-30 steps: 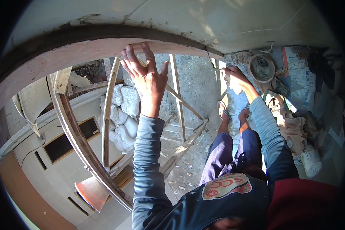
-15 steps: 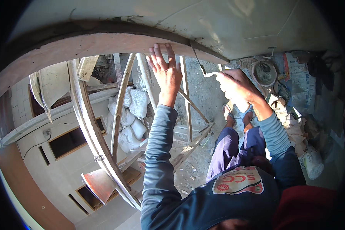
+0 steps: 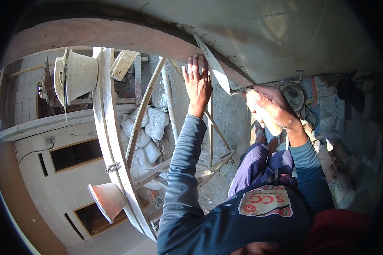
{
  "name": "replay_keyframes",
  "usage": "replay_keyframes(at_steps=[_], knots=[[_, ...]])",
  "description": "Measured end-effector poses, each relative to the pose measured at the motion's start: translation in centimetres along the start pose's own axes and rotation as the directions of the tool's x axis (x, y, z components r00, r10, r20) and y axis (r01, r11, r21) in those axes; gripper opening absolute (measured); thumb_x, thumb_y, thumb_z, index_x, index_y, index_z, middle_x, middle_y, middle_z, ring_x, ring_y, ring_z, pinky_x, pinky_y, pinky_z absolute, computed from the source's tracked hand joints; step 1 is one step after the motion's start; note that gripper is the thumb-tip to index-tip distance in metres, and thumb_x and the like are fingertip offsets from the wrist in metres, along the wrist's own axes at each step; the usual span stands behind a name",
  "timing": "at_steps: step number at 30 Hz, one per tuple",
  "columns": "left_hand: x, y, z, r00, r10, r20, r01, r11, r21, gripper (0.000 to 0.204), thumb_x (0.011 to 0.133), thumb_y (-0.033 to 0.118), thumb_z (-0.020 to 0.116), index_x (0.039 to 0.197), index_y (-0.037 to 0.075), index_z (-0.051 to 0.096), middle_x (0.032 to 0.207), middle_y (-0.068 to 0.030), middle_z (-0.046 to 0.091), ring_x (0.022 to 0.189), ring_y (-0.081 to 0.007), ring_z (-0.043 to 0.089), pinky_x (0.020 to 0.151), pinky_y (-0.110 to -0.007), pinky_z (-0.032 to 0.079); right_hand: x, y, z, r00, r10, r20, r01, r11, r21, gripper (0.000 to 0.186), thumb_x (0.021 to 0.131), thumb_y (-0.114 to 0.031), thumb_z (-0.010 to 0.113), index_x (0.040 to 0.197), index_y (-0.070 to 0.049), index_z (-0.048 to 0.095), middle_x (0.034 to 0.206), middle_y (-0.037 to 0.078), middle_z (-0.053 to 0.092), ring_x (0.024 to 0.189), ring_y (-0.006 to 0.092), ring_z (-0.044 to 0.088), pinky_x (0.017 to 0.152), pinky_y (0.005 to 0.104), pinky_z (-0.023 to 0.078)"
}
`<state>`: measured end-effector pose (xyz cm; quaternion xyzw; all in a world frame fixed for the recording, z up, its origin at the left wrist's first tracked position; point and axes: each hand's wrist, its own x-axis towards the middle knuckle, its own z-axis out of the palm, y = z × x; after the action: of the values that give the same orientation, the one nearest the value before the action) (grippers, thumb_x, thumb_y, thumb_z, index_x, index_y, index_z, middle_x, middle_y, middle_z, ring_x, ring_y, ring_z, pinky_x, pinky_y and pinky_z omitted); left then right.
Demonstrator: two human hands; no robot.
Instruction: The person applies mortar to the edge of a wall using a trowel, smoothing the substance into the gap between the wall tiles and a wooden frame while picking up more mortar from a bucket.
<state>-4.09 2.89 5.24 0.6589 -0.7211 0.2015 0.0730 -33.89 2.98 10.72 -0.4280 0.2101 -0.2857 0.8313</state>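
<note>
The right hand [image 3: 276, 106] is wrapped around the pale handle of a trowel [image 3: 213, 66], near the right end of a wooden plank [image 3: 93, 34]. The trowel's long axis slants: its narrow, pale blade runs up and leftward from the fist across the plank's face, the tip over the dark seam between plank and grey wall [image 3: 281, 46]; whether it touches there cannot be told. The left hand [image 3: 198, 91], fingers extended and slightly apart, has its fingertips at the plank's lower edge, just left of the blade. Beyond, along the left edge of a wooden beam [image 3: 110, 131], sit an orange-smeared bucket [image 3: 107, 200] and, toward its upper end, a whitish bucket [image 3: 84, 73], rims turned left, contents hidden. Down on the floor [image 3: 238, 112], a round tub [image 3: 302, 102], partly behind the right hand, holds greyish material; filled white sacks [image 3: 156, 124] lie heaped left of the left forearm.
</note>
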Motion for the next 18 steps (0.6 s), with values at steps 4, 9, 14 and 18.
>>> replay_keyframes(at_steps=[4, 9, 14, 18], knots=[[-0.1, -0.3, 0.8, 0.999, 0.005, -0.051, -0.006, 1.000, -0.024, 0.067, 0.091, 0.010, 0.059, 0.155, 0.015, 0.040, 0.160, -0.0166, 0.032, 0.150, -0.0351, 0.030, 0.122, -0.056, 0.022, -0.9, 6.4, -4.5, 0.995, -0.070, -0.077, 0.068, 0.997, -0.022, 0.037, 0.106, -0.040, 0.055, 0.097, -0.004, 0.054, 0.078, 0.001, 0.051, 0.063, 0.0058, 0.047, 0.056, 0.0221, 0.044], [-0.1, -0.5, 2.0, 0.995, 0.057, -0.078, -0.049, 0.994, 0.095, 0.082, 0.082, 0.020, 0.077, 0.156, 0.017, 0.041, 0.161, -0.0180, 0.026, 0.149, -0.0376, 0.025, 0.123, -0.053, 0.021, -0.1, 11.4, -8.6, 0.985, -0.063, -0.158, 0.035, 0.984, -0.175, 0.035, 0.104, -0.036, 0.059, 0.105, -0.001, 0.059, 0.076, -0.001, 0.052, 0.063, 0.0063, 0.048, 0.056, 0.0239, 0.042], [-0.6, -2.0, 3.0, 0.981, 0.132, -0.139, -0.107, 0.980, 0.170, 0.070, 0.088, 0.022, 0.073, 0.153, 0.017, 0.047, 0.159, -0.0179, 0.028, 0.146, -0.0383, 0.028, 0.122, -0.055, 0.024, 3.9, 17.3, -15.0, 0.965, -0.154, -0.214, 0.051, 0.905, -0.422, 0.043, 0.099, -0.025, 0.066, 0.130, 0.004, 0.062, 0.082, -0.001, 0.058, 0.070, 0.0078, 0.053, 0.064, 0.0257, 0.047], [-0.4, -2.0, 3.3, 0.971, 0.154, -0.185, -0.110, 0.967, 0.230, 0.063, 0.087, 0.026, 0.074, 0.146, 0.013, 0.054, 0.157, -0.0236, 0.026, 0.145, -0.0424, 0.027, 0.119, -0.059, 0.028, 7.8, 20.6, -18.3, 0.957, -0.219, -0.191, 0.123, 0.902, -0.415, 0.041, 0.097, -0.019, 0.068, 0.131, 0.004, 0.061, 0.086, -0.001, 0.056, 0.076, 0.0063, 0.050, 0.067, 0.0254, 0.046]])
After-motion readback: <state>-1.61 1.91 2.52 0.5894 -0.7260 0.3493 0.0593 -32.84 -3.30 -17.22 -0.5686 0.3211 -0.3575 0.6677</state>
